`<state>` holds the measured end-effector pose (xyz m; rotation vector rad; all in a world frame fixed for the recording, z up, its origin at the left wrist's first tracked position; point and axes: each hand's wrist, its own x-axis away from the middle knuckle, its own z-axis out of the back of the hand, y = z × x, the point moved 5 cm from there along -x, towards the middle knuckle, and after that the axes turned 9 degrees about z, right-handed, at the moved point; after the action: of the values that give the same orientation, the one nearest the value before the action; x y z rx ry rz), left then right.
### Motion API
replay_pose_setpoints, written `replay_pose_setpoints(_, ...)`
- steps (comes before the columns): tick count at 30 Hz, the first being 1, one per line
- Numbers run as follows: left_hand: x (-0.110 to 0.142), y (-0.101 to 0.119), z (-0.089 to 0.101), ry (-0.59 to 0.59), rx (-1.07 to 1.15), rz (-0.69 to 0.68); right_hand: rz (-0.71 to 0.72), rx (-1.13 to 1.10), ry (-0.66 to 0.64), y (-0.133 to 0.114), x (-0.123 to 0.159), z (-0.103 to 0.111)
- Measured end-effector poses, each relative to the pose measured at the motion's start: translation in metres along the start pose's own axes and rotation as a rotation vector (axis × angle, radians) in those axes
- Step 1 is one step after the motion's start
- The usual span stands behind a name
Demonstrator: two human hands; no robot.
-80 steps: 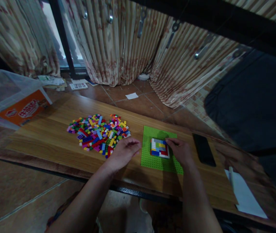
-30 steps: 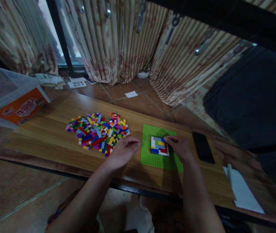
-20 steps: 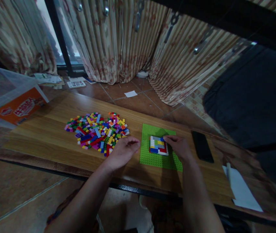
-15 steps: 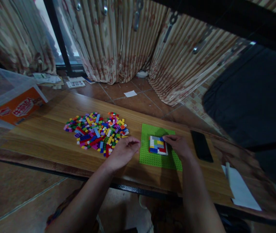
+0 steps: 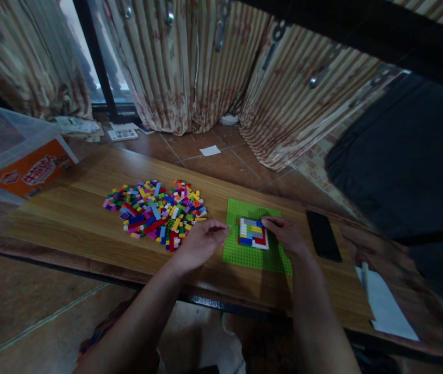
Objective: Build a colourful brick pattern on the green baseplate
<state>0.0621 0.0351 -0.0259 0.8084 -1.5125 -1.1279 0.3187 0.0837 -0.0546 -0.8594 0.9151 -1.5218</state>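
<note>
A small build of coloured bricks [image 5: 251,236], with white, red, blue, yellow and grey parts, sits on the green baseplate [image 5: 237,257]. My right hand [image 5: 285,234] reaches over the plate from the right, thumb and forefinger closed on a blue brick [image 5: 259,224] at the build's upper right corner. Over the plate's left edge, my left hand [image 5: 204,239] has its fingers curled together; whatever they hold, if anything, is too small to make out. A heap of loose bricks [image 5: 155,210] lies to the left of that hand.
The wooden table [image 5: 84,218] carries a black phone [image 5: 323,235] right of the plate. At the far left stands a clear plastic box [image 5: 7,135] with an orange label. White paper [image 5: 390,306] and a pen-like stick [image 5: 365,278] lie at the right end.
My left hand has shifted slightly right, toward the baseplate. My right hand stays at the blue brick, nearly unmoved. The view has tilted very slightly.
</note>
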Motion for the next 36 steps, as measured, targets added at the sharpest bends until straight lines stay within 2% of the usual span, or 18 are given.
replay_pose_setpoints(5,0.0,0.002,0.003,0.023,-0.022,-0.018,-0.007,-0.044,0.101,0.001,0.003,0.007)
replay_pose_setpoints(10,0.0,0.003,0.004,0.024,-0.027,-0.012,-0.023,-0.036,0.074,0.0,0.005,0.004)
replay_pose_setpoints(17,-0.004,-0.003,0.005,0.041,-0.053,-0.051,-0.01,0.01,0.115,-0.005,0.005,0.003)
replay_pose_setpoints(23,0.0,-0.002,0.007,0.061,-0.065,-0.053,0.042,0.099,0.083,-0.004,0.005,0.007)
replay_pose_setpoints(25,0.001,-0.002,0.007,0.079,-0.056,-0.057,0.093,0.153,0.147,-0.005,0.003,0.012)
replay_pose_setpoints(28,0.001,0.001,0.011,0.102,0.003,-0.088,0.219,0.211,0.345,-0.016,0.006,0.016)
replay_pose_setpoints(30,-0.001,0.004,0.019,0.144,0.08,-0.113,0.339,0.198,0.469,-0.031,0.015,0.008)
replay_pose_setpoints(32,-0.001,0.007,0.033,0.232,0.183,-0.118,0.464,0.163,0.486,-0.049,0.027,-0.01)
replay_pose_setpoints(36,0.007,0.015,0.066,0.431,0.379,-0.12,0.69,0.159,0.264,-0.084,0.054,-0.062)
